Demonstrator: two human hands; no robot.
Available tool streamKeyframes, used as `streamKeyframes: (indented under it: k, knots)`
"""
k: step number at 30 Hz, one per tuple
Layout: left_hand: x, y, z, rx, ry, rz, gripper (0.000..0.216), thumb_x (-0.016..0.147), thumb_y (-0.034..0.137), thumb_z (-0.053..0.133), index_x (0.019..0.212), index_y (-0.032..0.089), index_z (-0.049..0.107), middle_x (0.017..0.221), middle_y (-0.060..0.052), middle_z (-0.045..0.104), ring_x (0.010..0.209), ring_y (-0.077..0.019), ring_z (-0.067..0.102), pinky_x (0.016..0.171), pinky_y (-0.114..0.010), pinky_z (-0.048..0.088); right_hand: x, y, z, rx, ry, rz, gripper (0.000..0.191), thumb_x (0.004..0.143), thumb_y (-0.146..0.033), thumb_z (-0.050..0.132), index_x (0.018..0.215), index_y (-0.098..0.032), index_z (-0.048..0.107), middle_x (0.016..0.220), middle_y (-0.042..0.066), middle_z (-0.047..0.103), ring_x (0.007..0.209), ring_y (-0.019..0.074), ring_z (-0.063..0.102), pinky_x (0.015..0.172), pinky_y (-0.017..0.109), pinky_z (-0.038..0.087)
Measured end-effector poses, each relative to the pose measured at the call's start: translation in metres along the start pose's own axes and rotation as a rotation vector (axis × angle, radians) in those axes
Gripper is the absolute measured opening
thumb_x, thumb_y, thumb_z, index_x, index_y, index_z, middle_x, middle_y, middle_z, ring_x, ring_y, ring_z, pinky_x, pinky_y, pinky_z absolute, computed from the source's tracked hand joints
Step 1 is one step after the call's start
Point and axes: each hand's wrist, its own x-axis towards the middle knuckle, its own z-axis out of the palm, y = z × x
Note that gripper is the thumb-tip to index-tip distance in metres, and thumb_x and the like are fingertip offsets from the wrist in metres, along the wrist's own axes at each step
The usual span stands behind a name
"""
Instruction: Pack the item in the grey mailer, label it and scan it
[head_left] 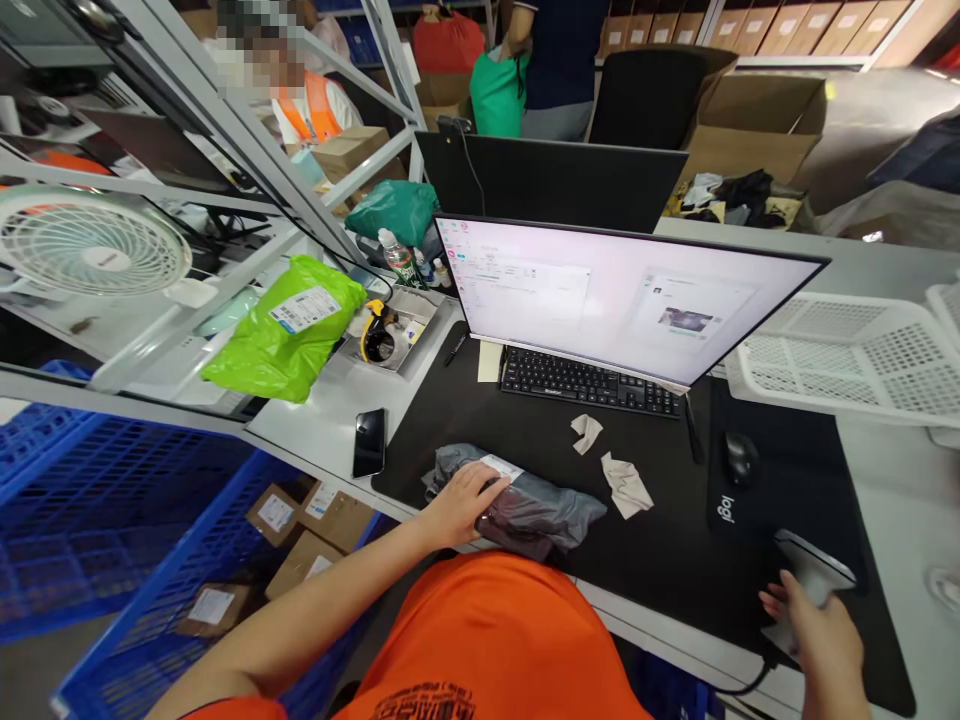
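Observation:
A dark grey plastic mailer parcel [551,512] with a white label lies at the front edge of the black desk mat. My left hand [466,500] is closed over the left part of this parcel, its fingers curled across the top beside the label. At the right, my right hand [821,635] grips a grey handheld barcode scanner [814,568] by its handle; the cable hangs from the bottom. Two crumpled pale scraps, one nearer the keyboard [585,385] and one larger paper scrap [626,486], lie beyond the parcel.
A monitor [555,290] stands behind the keyboard. A mouse [741,458] and white baskets [847,350] are on the right. Leftward are a phone [369,443], a green parcel [289,330], a tape dispenser [379,335] and a blue crate [161,590] holding boxes. Other people are behind the desk.

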Motion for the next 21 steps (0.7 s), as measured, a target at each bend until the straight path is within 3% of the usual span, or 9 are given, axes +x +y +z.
streamKeyframes:
  k: [4, 6, 8, 10, 13, 15, 18, 21]
  knots:
    - [0.002, 0.006, 0.011, -0.107, -0.026, -0.092, 0.088, 0.074, 0.036, 0.079, 0.151, 0.013, 0.043, 0.139, -0.021, 0.051, 0.132, -0.0381, 0.048, 0.118, -0.057, 0.04, 0.032, 0.022, -0.003, 0.137, 0.054, 0.005, 0.044, 0.062, -0.041, 0.078, 0.096, -0.021, 0.057, 0.073, 0.005, 0.068, 0.061, 0.0253, 0.071, 0.058, 0.041, 0.063]
    - [0.003, 0.007, 0.015, -0.114, -0.071, -0.11, 0.094, 0.069, 0.034, 0.084, 0.151, 0.012, 0.043, 0.139, -0.021, 0.051, 0.133, -0.0386, 0.048, 0.118, -0.057, 0.04, 0.042, 0.028, -0.004, 0.099, 0.062, -0.007, 0.044, 0.062, -0.043, 0.076, 0.096, -0.021, 0.058, 0.074, 0.005, 0.068, 0.066, 0.0279, 0.072, 0.065, 0.047, 0.064]
    - [0.004, 0.006, 0.017, -0.104, -0.092, -0.126, 0.103, 0.065, 0.033, 0.088, 0.154, 0.013, 0.04, 0.141, -0.021, 0.051, 0.134, -0.0396, 0.047, 0.118, -0.057, 0.04, 0.044, 0.03, -0.003, -0.098, 0.116, -0.004, 0.052, 0.062, -0.047, 0.076, 0.103, -0.017, 0.061, 0.082, 0.012, 0.07, 0.081, 0.0376, 0.074, 0.075, 0.06, 0.061]
    - [0.002, 0.004, 0.02, -0.089, -0.086, -0.126, 0.111, 0.064, 0.039, 0.092, 0.157, 0.014, 0.036, 0.144, -0.021, 0.05, 0.136, -0.041, 0.047, 0.117, -0.058, 0.041, 0.038, 0.029, 0.001, -0.293, 0.293, -0.06, 0.071, 0.062, -0.05, 0.077, 0.12, -0.011, 0.061, 0.102, 0.025, 0.069, 0.101, 0.05, 0.068, 0.085, 0.071, 0.055]
    - [-0.002, 0.001, 0.023, -0.047, -0.03, -0.114, 0.108, 0.071, 0.054, 0.089, 0.157, 0.015, 0.037, 0.149, -0.022, 0.048, 0.137, -0.0423, 0.046, 0.116, -0.06, 0.042, 0.019, 0.022, 0.022, -0.375, 0.564, -0.452, 0.091, 0.07, -0.046, 0.073, 0.148, -0.008, 0.044, 0.133, 0.037, 0.052, 0.125, 0.0563, 0.053, 0.096, 0.077, 0.044]
    - [-0.003, -0.002, 0.025, -0.004, 0.019, -0.146, 0.088, 0.082, 0.055, 0.079, 0.153, 0.017, 0.044, 0.15, -0.021, 0.048, 0.137, -0.0408, 0.047, 0.116, -0.059, 0.042, 0.008, 0.008, 0.045, -0.417, 0.604, -0.763, 0.089, 0.079, -0.041, 0.067, 0.155, -0.008, 0.035, 0.142, 0.037, 0.045, 0.133, 0.0543, 0.046, 0.102, 0.076, 0.038]
    - [-0.003, -0.005, 0.03, 0.058, 0.094, -0.276, 0.058, 0.097, 0.047, 0.063, 0.144, 0.015, 0.053, 0.146, -0.02, 0.053, 0.134, -0.038, 0.051, 0.113, -0.058, 0.045, 0.01, -0.027, 0.081, -0.496, 0.546, -0.971, 0.077, 0.086, -0.04, 0.06, 0.151, -0.005, 0.041, 0.148, 0.034, 0.041, 0.139, 0.0498, 0.04, 0.11, 0.07, 0.034]
    - [0.001, -0.009, 0.036, 0.07, 0.158, -0.374, 0.049, 0.101, 0.045, 0.054, 0.137, 0.012, 0.058, 0.136, -0.02, 0.06, 0.126, -0.0361, 0.057, 0.109, -0.056, 0.048, 0.038, -0.064, 0.106, -0.494, 0.405, -1.009, 0.071, 0.088, -0.043, 0.056, 0.147, -0.005, 0.045, 0.15, 0.032, 0.039, 0.14, 0.0463, 0.038, 0.113, 0.065, 0.033]
